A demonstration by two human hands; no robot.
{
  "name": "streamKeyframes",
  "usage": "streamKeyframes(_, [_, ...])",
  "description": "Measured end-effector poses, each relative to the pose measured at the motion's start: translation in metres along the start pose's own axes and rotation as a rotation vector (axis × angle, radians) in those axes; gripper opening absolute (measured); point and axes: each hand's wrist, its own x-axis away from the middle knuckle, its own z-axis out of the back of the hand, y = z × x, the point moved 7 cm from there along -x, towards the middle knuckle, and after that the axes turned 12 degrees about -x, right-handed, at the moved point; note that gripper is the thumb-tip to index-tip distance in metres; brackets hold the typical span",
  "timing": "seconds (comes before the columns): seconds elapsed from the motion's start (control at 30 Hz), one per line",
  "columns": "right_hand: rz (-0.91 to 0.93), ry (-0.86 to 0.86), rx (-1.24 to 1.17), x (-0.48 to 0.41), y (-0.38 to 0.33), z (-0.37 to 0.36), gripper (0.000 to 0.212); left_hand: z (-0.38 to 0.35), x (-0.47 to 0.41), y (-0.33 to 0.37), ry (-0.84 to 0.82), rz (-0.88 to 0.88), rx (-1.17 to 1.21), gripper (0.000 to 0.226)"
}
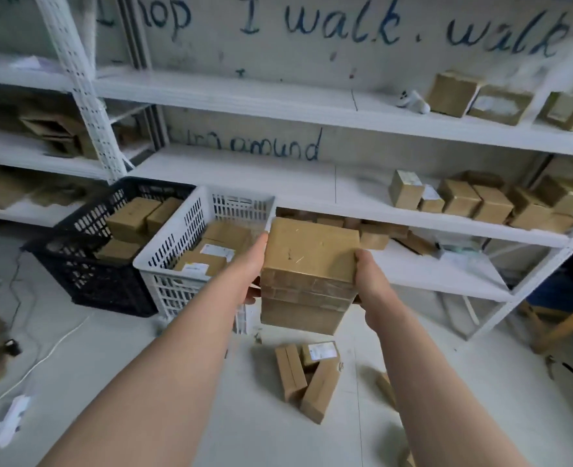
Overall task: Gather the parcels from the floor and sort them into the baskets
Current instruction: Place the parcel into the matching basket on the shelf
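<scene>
I see the stack of parcels at the centre of the frame, held in the air between both hands, just right of the white basket and above the floor. The stack stands upright, plain brown boxes one on another, so its long axis runs top to bottom. The top box's broad face is tipped toward my camera and its far edge points at the shelf behind. My left hand lies against the stack's left side. One digit reaches straight up along the top box's left edge, and the other fingers curl in under the middle of the stack. My right hand clamps the right side, with the thumb hooked over the top box's right corner. Its remaining fingers are hidden behind the cardboard, so I cannot tell how they lie. Both hands are closed firmly on the stack with no gap showing. The black basket sits left of the white one, touching it, and both contain boxes. Loose parcels lie on the floor at lower centre, below the stack.
</scene>
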Motion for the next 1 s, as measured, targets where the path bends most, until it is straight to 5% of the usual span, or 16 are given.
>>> streamKeyframes(0.4, [-0.026, -0.101, -0.008, -0.092, -0.021, -0.246, 0.04, 0.219, -0.114, 0.014, 0.002, -0.081, 0.195, 0.047])
streamKeyframes(0.7, [-0.052, -0.059, -0.147, -0.209, -0.013, -0.289, 0.031, 0.233, -0.243, 0.029, -0.105, -0.055, 0.335, 0.049])
streamKeyframes(0.9, [-0.159, -0.115, -0.201, -0.296, 0.002, -0.317, 0.046, 0.242, -0.336, 0.027, -0.036, 0.005, 0.369, 0.04])
streamKeyframes(1.0, [-0.24, -0.094, -0.225, -0.334, 0.022, -0.328, 0.036, 0.241, -0.378, 0.012, 0.001, 0.084, 0.426, 0.03])
